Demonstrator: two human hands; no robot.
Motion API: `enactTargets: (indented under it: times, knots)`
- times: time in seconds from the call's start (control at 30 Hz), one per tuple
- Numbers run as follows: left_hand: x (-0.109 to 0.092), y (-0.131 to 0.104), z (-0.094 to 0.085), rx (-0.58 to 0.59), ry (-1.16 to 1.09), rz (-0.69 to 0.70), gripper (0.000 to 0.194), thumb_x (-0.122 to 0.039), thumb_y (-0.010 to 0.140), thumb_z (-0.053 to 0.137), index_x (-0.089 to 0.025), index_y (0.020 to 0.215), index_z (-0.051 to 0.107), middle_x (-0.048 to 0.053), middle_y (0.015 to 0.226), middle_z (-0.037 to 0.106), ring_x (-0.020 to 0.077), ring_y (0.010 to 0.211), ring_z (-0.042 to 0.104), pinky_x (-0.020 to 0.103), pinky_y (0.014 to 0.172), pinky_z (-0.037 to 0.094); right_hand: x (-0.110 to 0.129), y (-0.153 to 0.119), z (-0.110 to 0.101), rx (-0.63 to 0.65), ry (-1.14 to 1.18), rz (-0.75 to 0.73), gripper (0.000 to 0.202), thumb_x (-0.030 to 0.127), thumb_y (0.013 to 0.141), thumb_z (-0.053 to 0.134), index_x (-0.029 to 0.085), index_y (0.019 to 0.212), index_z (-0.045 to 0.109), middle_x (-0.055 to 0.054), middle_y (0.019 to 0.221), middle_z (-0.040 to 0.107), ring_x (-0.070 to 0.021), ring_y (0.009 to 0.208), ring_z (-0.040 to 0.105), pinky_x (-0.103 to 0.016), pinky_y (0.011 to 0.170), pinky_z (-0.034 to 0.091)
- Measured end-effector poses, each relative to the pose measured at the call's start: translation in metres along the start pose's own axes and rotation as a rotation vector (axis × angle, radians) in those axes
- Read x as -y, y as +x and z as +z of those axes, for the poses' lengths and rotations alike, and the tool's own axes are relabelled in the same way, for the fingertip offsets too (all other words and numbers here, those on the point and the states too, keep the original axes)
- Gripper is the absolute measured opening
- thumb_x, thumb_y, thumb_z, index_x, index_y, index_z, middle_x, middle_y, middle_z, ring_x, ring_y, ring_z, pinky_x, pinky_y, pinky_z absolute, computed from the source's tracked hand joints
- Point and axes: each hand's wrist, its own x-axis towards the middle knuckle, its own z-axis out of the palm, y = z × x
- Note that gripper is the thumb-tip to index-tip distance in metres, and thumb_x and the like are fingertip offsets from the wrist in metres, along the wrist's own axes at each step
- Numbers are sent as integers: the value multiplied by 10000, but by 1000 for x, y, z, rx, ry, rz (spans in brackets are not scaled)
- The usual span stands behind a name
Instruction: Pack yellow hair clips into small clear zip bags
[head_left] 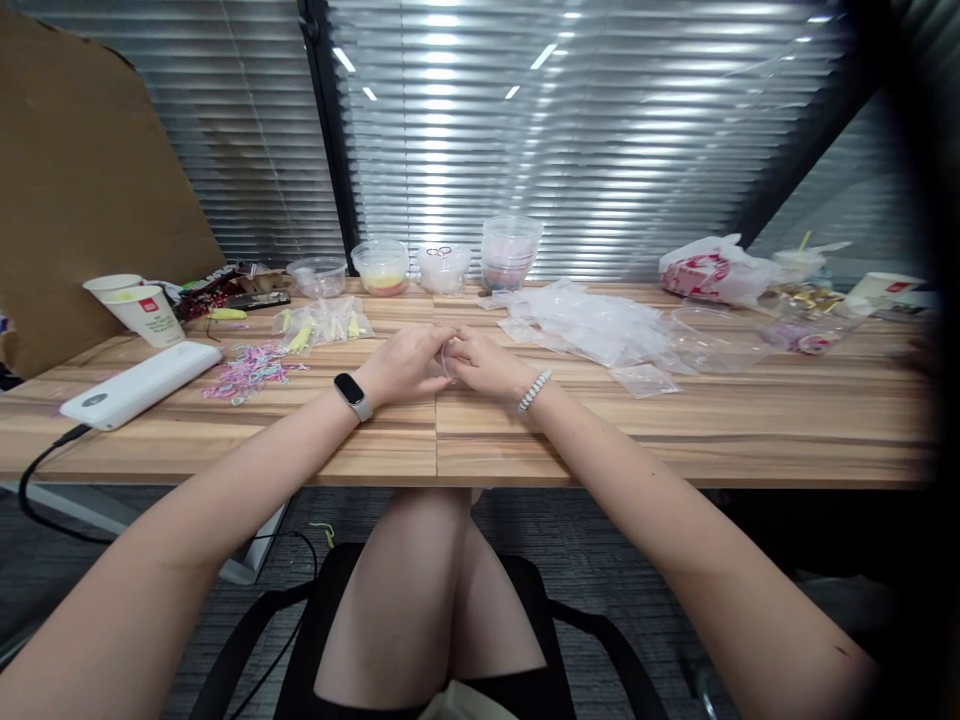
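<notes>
My left hand [401,365], with a dark-faced band on its wrist, meets my right hand [486,362] over the middle of the table. Both hands have their fingers bent round a small clear plastic piece [449,362], mostly hidden by them; its exact kind does not show. To the right of my right hand spreads a heap of clear plastic bags [592,325]. Beyond my left hand lie small clear bags with yellow pieces [322,322] in them. A loose pile of small pink, purple and blue pieces [251,372] lies further left.
Clear tubs stand along the back: a shallow tub [318,277], a tub with yellow contents [381,268], a white-filled tub [445,270] and a tall stack [511,252]. At left are paper cups [146,315] and a cabled white power bank [142,383]. A white-and-red bag [716,270] sits back right.
</notes>
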Motion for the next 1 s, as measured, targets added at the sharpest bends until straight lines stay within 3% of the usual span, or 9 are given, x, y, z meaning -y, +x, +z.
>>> enactTargets:
  times: [0.27, 0.4, 0.47, 0.77, 1.0]
  knots:
    - [1, 0, 1, -14, 44, 43, 615, -327, 841, 636, -137, 1378, 404, 141, 1183, 622, 271, 1094, 599, 419, 942, 466, 3, -2, -1, 9, 22, 69, 181, 202, 893, 529, 145, 884, 700, -117, 1271, 524, -217, 1128, 533, -362, 999, 425]
    - [1, -1, 0, -29, 74, 84, 613, -316, 851, 622, -142, 1390, 388, 151, 1210, 612, 275, 1113, 594, 431, 964, 455, 3, 2, -2, 71, 24, 15, 192, 135, 868, 507, 137, 705, 609, -87, 989, 604, -186, 946, 546, -324, 892, 445]
    - [-1, -1, -1, -19, 83, 87, 608, -293, 845, 615, -141, 1389, 391, 155, 1230, 605, 277, 1121, 591, 436, 976, 449, 3, 3, -3, 100, 17, 2, 214, 134, 888, 481, 133, 707, 594, -71, 911, 606, -168, 877, 540, -306, 847, 443]
    - [-1, -2, -2, 6, 86, 57, 655, -271, 839, 587, -136, 1436, 354, 158, 1283, 581, 283, 1165, 568, 438, 1013, 436, -5, -1, 1, 66, -23, 18, 290, 270, 1011, 393, 130, 980, 645, -95, 1109, 615, -188, 1015, 552, -335, 951, 433]
    - [1, -1, 0, 36, 84, 34, 696, -304, 838, 595, -133, 1457, 326, 166, 1353, 539, 293, 1243, 524, 446, 1049, 414, -6, -2, 1, 42, -14, 108, 318, 268, 1001, 384, 139, 1140, 639, -122, 1267, 552, -230, 1155, 516, -403, 1064, 392]
